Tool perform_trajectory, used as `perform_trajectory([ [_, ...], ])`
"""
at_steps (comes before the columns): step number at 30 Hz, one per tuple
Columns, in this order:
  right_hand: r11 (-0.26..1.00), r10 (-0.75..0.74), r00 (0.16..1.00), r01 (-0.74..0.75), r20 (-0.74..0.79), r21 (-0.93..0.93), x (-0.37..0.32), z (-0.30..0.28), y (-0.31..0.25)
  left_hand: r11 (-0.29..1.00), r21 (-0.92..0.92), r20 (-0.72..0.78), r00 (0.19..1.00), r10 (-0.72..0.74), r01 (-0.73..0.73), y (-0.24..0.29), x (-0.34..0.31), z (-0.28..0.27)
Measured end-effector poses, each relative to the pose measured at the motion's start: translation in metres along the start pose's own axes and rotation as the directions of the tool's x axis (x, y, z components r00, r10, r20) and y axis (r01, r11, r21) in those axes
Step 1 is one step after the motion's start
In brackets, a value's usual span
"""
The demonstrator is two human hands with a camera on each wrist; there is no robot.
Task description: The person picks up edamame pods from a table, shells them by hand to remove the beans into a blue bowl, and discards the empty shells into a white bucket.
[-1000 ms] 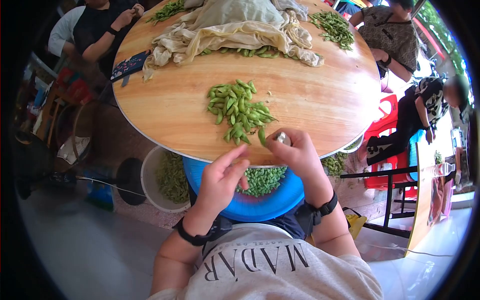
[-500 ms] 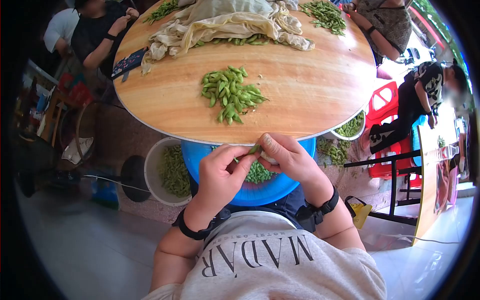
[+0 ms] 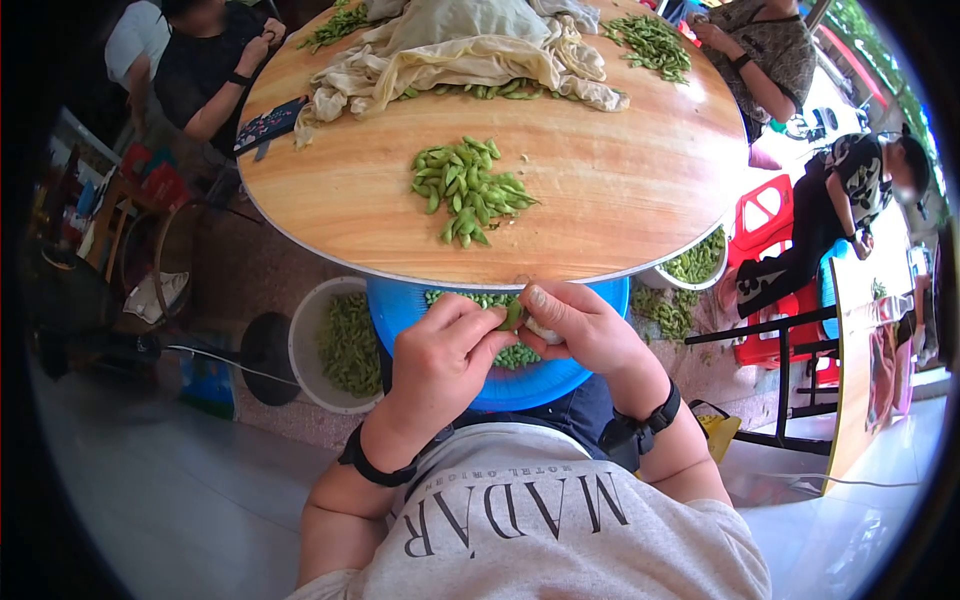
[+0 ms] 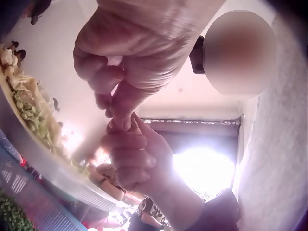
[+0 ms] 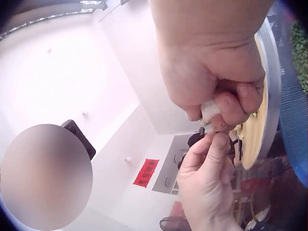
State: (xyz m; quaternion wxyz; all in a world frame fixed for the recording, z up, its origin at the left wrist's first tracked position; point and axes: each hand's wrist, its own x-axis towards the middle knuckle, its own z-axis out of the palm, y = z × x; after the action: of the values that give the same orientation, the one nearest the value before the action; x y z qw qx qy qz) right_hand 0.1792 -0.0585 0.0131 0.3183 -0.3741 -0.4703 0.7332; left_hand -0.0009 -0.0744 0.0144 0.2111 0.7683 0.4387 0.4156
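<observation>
Over the near edge of the round wooden table (image 3: 330,210), both hands meet at one green edamame pod (image 3: 513,316). My left hand (image 3: 440,355) pinches its left end between thumb and fingers. Opposite it, my right hand (image 3: 595,330) grips the pod under the thumb, with the other fingers curled. A white wrap (image 5: 210,110) shows on a right finger in the right wrist view. Below the hands, a blue basin (image 3: 603,300) holds shelled green beans (image 3: 516,356). A pile of edamame pods (image 3: 465,185) lies on the table ahead.
A white bucket of pods (image 3: 305,350) stands left of the basin, another pod-filled container (image 3: 715,270) to the right. Crumpled cloth (image 3: 450,65) covers more pods at the table's far side. Other people sit around the table; red stools (image 3: 765,215) stand at right.
My right hand has brought a pod from beside the pile back over the basin. The left hand has come to it and now pinches it too; over the last half second both hands barely shift.
</observation>
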Motion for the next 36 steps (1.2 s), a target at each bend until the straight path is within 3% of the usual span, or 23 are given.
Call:
perform_trajectory([
  [8, 0.998, -0.056, 0.998, 0.055, -0.041, -0.037, 0.002, 0.004, 0.003, 0.999, -0.040, -0.051, 0.999, 0.020, -0.022, 0.002, 0.002, 0.002],
  [11, 0.988, -0.110, 0.988, 0.097, -0.107, -0.121, 0.004, 0.007, 0.006, 0.994, -0.105, -0.097, 0.995, -0.038, 0.027, -0.004, -0.001, 0.011],
  [13, 0.981, -0.145, 0.980, 0.125, -0.134, -0.149, 0.004, 0.011, 0.008, 0.941, -0.263, -0.046, 0.971, -0.234, 0.214, -0.003, -0.005, 0.015],
  [15, 0.966, -0.177, 0.966, 0.133, -0.188, -0.223, 0.004, 0.015, 0.013, 0.840, -0.439, 0.000, 0.935, -0.354, 0.318, -0.008, -0.011, 0.022],
  [18, 0.790, -0.431, 0.889, 0.289, -0.154, -0.541, 0.009, 0.014, 0.023, 0.430, -0.695, 0.257, 0.758, -0.599, 0.576, -0.018, -0.013, 0.026],
  [22, 0.578, -0.576, 0.817, 0.380, -0.031, -0.723, 0.012, 0.013, 0.034, 0.056, -0.833, 0.388, 0.652, -0.651, 0.551, -0.023, -0.015, 0.028],
  [23, 0.558, -0.588, 0.808, 0.370, -0.038, -0.743, 0.013, 0.013, 0.037, 0.070, -0.828, 0.379, 0.647, -0.661, 0.557, -0.022, -0.014, 0.029],
  [27, 0.565, -0.578, 0.816, 0.401, 0.001, -0.721, 0.012, 0.012, 0.045, -0.066, -0.803, 0.490, 0.594, -0.638, 0.592, -0.036, -0.016, 0.027],
  [30, 0.739, -0.461, 0.884, 0.334, -0.078, -0.585, 0.012, 0.007, 0.054, 0.082, -0.737, 0.495, 0.618, -0.612, 0.671, -0.046, -0.024, 0.029],
  [31, 0.768, -0.362, 0.927, 0.240, -0.094, -0.594, 0.011, 0.002, 0.053, 0.185, -0.713, 0.444, 0.640, -0.627, 0.676, -0.047, -0.026, 0.030],
  [34, 0.720, -0.406, 0.892, 0.180, -0.197, -0.670, 0.010, -0.001, 0.049, 0.641, -0.429, 0.241, 0.765, -0.597, 0.636, -0.047, -0.033, 0.037],
  [36, 0.753, -0.412, 0.891, 0.217, -0.188, -0.621, 0.015, -0.002, 0.057, 0.510, -0.523, 0.321, 0.711, -0.625, 0.684, -0.047, -0.034, 0.038],
])
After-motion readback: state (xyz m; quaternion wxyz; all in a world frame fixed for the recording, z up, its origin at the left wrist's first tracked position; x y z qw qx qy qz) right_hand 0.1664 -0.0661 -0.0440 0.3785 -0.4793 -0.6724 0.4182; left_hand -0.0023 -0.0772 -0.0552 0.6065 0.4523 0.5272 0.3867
